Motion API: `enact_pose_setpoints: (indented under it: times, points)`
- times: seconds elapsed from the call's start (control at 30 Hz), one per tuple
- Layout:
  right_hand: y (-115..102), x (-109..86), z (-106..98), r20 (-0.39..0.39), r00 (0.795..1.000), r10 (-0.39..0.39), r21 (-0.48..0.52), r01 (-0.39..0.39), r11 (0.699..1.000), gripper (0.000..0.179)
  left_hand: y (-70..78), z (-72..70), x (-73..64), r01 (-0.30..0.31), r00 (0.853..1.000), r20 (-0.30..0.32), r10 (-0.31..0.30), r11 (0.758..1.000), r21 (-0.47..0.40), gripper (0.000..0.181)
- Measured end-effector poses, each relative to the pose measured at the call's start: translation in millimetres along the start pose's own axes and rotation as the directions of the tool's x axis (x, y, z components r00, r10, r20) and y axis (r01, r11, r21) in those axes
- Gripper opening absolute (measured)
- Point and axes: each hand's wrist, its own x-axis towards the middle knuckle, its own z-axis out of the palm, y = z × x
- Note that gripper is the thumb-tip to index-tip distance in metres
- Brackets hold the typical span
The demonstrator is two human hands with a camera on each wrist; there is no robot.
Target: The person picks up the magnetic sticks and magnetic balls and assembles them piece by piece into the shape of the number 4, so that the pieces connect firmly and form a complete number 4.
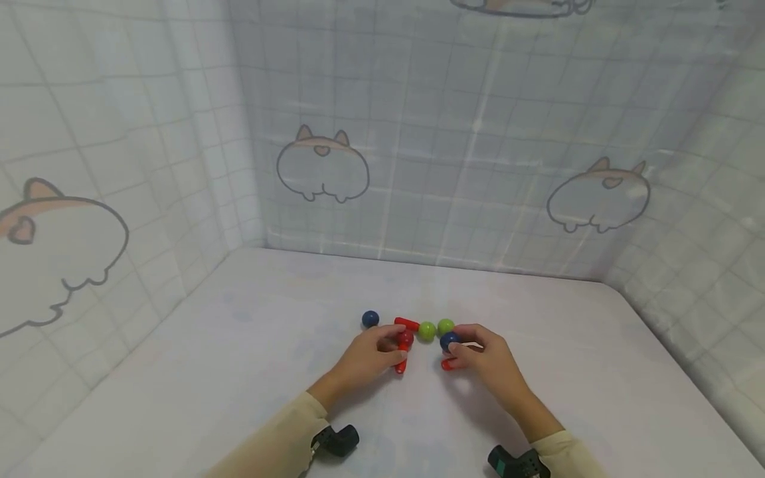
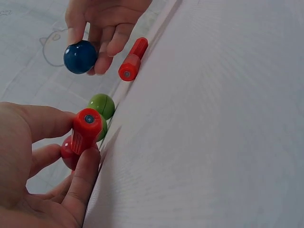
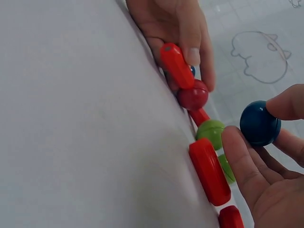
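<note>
My left hand (image 1: 366,358) pinches a red stick (image 2: 85,133) between thumb and fingers. A red ball (image 3: 193,96) sits at the far end of that stick. My right hand (image 1: 495,365) grips a dark blue ball (image 3: 259,123) with its fingertips, above the table. Two green balls, the left one (image 1: 427,331) and the right one (image 1: 445,326), lie between the hands. Behind the red ball, another red stick (image 1: 407,324) reaches to the left green ball. Close by the right hand lies a red stick (image 3: 209,172), with part of one more red piece (image 3: 231,218) at the right wrist view's edge.
A second blue ball (image 1: 370,318) lies beyond my left hand. The white table (image 1: 269,299) ends at a sheet-like back wall (image 1: 454,166) with animal drawings. Similar sheets hang at the left and right.
</note>
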Motion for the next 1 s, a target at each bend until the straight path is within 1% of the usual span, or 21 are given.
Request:
enact_pose_setpoints:
  times: [0.1,0.23,0.33,0.47,0.57,0.7,0.83,1.0]
  points:
    - [0,-1.9,3,0.029,1.000,-0.007,0.062,0.005,0.998,0.034,-0.1,-0.8,0.3,-0.005,1.000,0.002,0.005,1.000,0.006,0.050]
    - [1,-3.1,6,0.079,0.996,-0.032,0.095,0.024,0.995,0.036,0.3,-2.0,1.4,-0.011,1.000,0.005,0.011,1.000,0.004,0.050]
    - [2,-4.1,9,0.100,0.994,-0.036,0.079,0.028,0.996,0.037,0.9,-2.4,2.0,-0.013,1.000,0.003,0.013,1.000,0.003,0.050]
    - [4,-6.2,12,0.098,0.995,-0.006,0.033,0.003,0.999,0.036,0.6,-1.3,2.0,-0.014,1.000,0.005,0.014,1.000,0.004,0.050]
    - [5,-7.8,15,0.102,0.995,0.016,0.020,-0.018,1.000,0.037,-0.5,-0.4,1.1,-0.013,1.000,0.008,0.013,1.000,-0.003,0.049]
    - [4,-9.7,19,0.140,0.990,0.016,0.025,-0.019,1.000,0.041,-1.2,-0.5,0.3,-0.014,1.000,0.009,0.014,1.000,-0.009,0.049]
    - [2,-10.4,20,0.184,0.983,0.006,-0.003,-0.005,1.000,0.045,-1.3,-1.6,2.1,-0.014,1.000,0.011,0.014,1.000,-0.003,0.049]
    - [2,-11.5,21,0.240,0.971,-0.004,-0.006,0.006,1.000,0.046,-0.6,-1.7,2.1,-0.028,1.000,0.010,0.028,1.000,0.012,0.050]
